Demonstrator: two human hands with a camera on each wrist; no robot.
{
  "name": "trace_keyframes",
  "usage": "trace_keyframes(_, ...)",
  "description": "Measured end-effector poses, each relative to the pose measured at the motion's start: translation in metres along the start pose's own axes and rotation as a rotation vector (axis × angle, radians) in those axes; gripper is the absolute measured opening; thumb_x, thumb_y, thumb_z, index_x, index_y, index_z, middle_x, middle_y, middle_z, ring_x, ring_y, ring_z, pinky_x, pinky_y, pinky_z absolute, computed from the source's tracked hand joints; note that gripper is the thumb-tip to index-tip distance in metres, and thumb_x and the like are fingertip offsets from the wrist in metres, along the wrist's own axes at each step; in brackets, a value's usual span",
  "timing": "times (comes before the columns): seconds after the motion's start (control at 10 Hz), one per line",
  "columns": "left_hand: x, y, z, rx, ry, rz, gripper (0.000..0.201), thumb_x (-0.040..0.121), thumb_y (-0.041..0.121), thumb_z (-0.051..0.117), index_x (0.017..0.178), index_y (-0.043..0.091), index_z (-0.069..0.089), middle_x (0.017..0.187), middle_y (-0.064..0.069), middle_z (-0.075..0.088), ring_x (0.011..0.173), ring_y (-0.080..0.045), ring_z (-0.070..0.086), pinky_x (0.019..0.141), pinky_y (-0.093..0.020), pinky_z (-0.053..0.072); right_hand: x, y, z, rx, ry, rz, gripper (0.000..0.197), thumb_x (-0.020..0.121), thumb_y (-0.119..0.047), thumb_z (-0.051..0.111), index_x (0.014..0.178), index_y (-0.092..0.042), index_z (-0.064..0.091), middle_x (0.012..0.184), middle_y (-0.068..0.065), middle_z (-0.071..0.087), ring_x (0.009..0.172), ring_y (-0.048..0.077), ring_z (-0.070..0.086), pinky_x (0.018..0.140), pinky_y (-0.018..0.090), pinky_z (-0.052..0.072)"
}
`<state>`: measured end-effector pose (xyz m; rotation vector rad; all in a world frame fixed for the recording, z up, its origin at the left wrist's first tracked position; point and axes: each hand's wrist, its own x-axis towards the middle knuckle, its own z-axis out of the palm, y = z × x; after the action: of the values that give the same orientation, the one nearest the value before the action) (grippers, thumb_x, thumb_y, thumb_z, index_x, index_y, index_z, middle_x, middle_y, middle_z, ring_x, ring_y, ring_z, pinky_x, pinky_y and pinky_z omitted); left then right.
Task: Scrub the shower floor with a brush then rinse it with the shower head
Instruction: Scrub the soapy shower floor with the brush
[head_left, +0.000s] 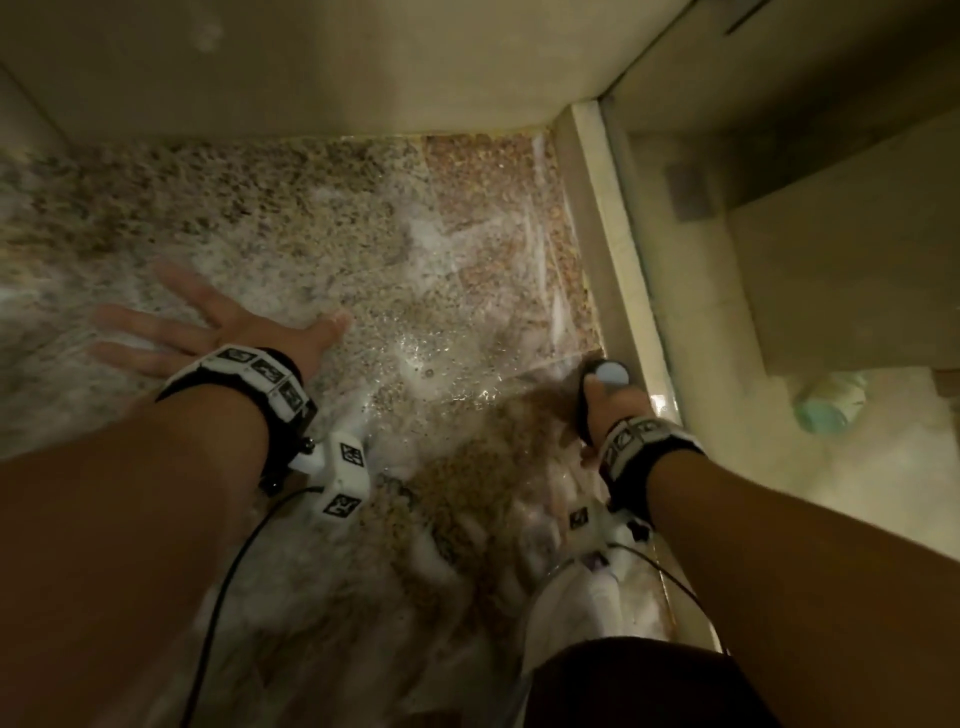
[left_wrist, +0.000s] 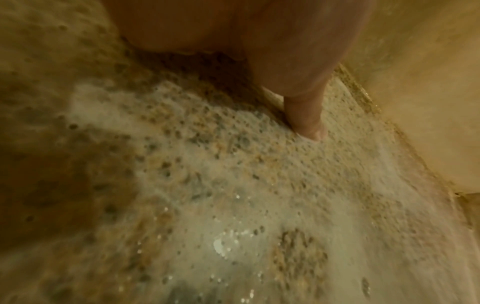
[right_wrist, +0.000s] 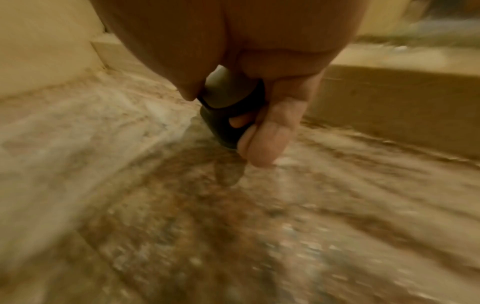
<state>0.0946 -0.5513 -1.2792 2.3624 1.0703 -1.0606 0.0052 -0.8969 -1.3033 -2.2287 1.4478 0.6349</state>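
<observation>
The pebbled shower floor (head_left: 415, 234) is wet and streaked with white foam. My left hand (head_left: 208, 332) lies flat on it at the left, fingers spread and straight; in the left wrist view one finger (left_wrist: 306, 115) presses into the suds on the floor (left_wrist: 207, 185). My right hand (head_left: 608, 410) grips the brush (head_left: 608, 371), a black handle with a pale blue end, low over the floor beside the curb. In the right wrist view my fingers (right_wrist: 272, 133) curl round the dark handle (right_wrist: 228, 115) just above the floor (right_wrist: 182, 205). The bristles are hidden.
A beige wall (head_left: 311, 67) closes the back. A raised pale curb (head_left: 613, 234) with a glass panel runs down the right side; beyond it stands a greenish bottle (head_left: 826, 410). My knee (head_left: 649, 686) is at the bottom edge. Wrist-camera cables hang below both arms.
</observation>
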Motion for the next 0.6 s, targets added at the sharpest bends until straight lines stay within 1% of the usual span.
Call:
trace_keyframes(0.1, 0.01, 0.005, 0.012, -0.04, 0.039, 0.021, 0.166, 0.042, 0.101, 0.067, 0.153, 0.034, -0.036, 0.165, -0.017, -0.034, 0.153, -0.047, -0.024, 0.112, -0.083, 0.002, -0.013, -0.044, -0.002, 0.106, 0.003, -0.059, 0.043, 0.101, -0.055, 0.037, 0.112, -0.018, 0.056, 0.115, 0.008, 0.063, 0.096, 0.023, 0.062, 0.08, 0.025, 0.052)
trace_keyframes(0.2, 0.016, 0.004, 0.015, -0.069, 0.04, 0.056, 0.165, 0.044, 0.101, 0.067, 0.155, 0.033, -0.035, 0.165, -0.017, -0.035, 0.153, -0.046, -0.025, 0.112, -0.082, 0.001, -0.042, -0.097, 0.007, 0.044, 0.043, -0.229, 0.049, 0.102, -0.058, 0.028, 0.116, -0.021, 0.057, 0.112, 0.004, 0.06, 0.1, 0.024, 0.057, 0.081, 0.026, 0.044)
trace_keyframes(0.3, 0.017, 0.003, 0.015, -0.063, 0.046, 0.067, 0.165, 0.043, 0.102, 0.065, 0.154, 0.033, -0.036, 0.164, -0.017, -0.037, 0.153, -0.047, -0.025, 0.113, -0.081, 0.002, -0.103, -0.134, 0.036, -0.067, -0.171, -0.447, 0.049, 0.101, -0.052, 0.041, 0.113, -0.009, 0.061, 0.085, 0.005, 0.062, 0.086, 0.03, 0.064, 0.069, 0.031, 0.044)
trace_keyframes(0.4, 0.018, 0.004, 0.015, -0.052, 0.03, 0.072, 0.164, 0.044, 0.103, 0.063, 0.153, 0.034, -0.037, 0.163, -0.017, -0.038, 0.152, -0.048, -0.026, 0.114, -0.081, 0.003, -0.131, -0.134, 0.061, -0.316, -0.402, -0.677, 0.05, 0.098, -0.056, 0.051, 0.123, -0.013, 0.055, 0.101, 0.006, 0.064, 0.084, 0.026, 0.062, 0.068, 0.035, 0.05)
trace_keyframes(0.5, 0.017, -0.004, 0.008, -0.051, -0.044, 0.099, 0.16, 0.053, 0.097, 0.068, 0.151, 0.034, -0.041, 0.159, -0.017, -0.045, 0.15, -0.047, -0.031, 0.116, -0.077, -0.002, -0.098, -0.135, 0.039, -0.334, -0.287, -0.692, 0.061, 0.092, -0.064, 0.056, 0.127, -0.014, 0.059, 0.107, 0.006, 0.067, 0.087, 0.025, 0.062, 0.077, 0.034, 0.051)
trace_keyframes(0.6, 0.019, -0.013, 0.005, -0.043, -0.088, 0.162, 0.153, 0.062, 0.088, 0.074, 0.152, 0.036, -0.039, 0.158, -0.017, -0.046, 0.15, -0.046, -0.033, 0.121, -0.071, -0.004, -0.051, -0.156, 0.01, -0.206, -0.055, -0.544, 0.066, 0.089, -0.071, 0.052, 0.111, -0.01, 0.064, 0.098, 0.011, 0.069, 0.08, 0.027, 0.061, 0.077, 0.035, 0.05)
